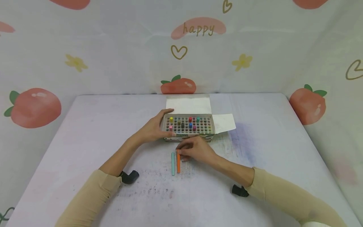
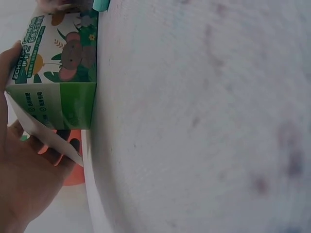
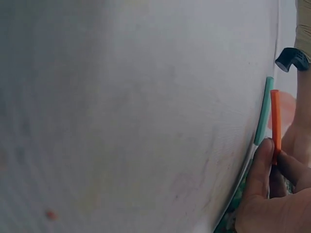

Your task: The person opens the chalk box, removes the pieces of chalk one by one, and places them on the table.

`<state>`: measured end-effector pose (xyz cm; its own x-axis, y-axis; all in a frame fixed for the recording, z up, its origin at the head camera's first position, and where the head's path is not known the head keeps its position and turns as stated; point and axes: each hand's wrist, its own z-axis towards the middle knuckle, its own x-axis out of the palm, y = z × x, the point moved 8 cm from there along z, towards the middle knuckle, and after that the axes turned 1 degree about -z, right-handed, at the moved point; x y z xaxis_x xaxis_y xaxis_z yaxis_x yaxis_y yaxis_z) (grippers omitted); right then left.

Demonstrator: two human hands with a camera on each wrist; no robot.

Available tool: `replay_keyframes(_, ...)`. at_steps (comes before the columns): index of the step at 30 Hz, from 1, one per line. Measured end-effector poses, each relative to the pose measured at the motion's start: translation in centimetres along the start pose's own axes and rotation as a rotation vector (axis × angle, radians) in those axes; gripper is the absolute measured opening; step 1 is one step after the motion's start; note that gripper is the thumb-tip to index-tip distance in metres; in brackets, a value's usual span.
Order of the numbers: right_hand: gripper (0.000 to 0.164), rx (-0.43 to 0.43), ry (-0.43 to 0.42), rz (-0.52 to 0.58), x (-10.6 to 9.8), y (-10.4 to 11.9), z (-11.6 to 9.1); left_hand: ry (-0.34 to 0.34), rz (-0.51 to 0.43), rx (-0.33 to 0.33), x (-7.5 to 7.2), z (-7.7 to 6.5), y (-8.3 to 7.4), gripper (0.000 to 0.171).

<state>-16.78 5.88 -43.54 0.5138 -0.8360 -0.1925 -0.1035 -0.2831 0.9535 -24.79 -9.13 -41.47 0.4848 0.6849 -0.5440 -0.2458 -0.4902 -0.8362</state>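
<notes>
My right hand (image 1: pixel 199 149) pinches the upper end of an orange chalk stick (image 1: pixel 178 164) between thumb and fingers, just in front of the box. In the right wrist view, the orange stick is raised off the table. Beside it lies a light teal chalk stick (image 1: pixel 173 165) on the tabletop. My left hand (image 1: pixel 153 128) holds the left side of a chalk box (image 2: pixel 77 104), thumb at the front and fingers toward the back. Several coloured chalk ends stick up from the box's holed tray (image 1: pixel 203 127).
The box's white lid (image 1: pixel 188 104) stands folded back, and a side flap (image 1: pixel 224 123) sticks out to the right. Dark chalk smudges mark the white table (image 1: pixel 158 198); a purple smear lies right of the box. A printed cloth (image 1: pixel 127 47) hangs behind.
</notes>
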Motion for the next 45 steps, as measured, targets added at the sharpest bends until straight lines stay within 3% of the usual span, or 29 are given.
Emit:
replay_keyframes(6,0.015,0.028,0.024,-0.021,0.3,-0.6,0.3,-0.003,-0.014,-0.003,-0.2,0.0,0.1,0.098)
replay_keyframes(32,0.012,-0.009,-0.015,-0.111,-0.5,-0.1,-0.3,-0.011,-0.022,0.019,0.1,0.2,0.1,0.097)
replay_keyframes(45,0.016,-0.153,-0.033,-0.192,-2.2,3.0,-1.3,-0.011,-0.028,0.015,0.0,0.2,0.1,0.097)
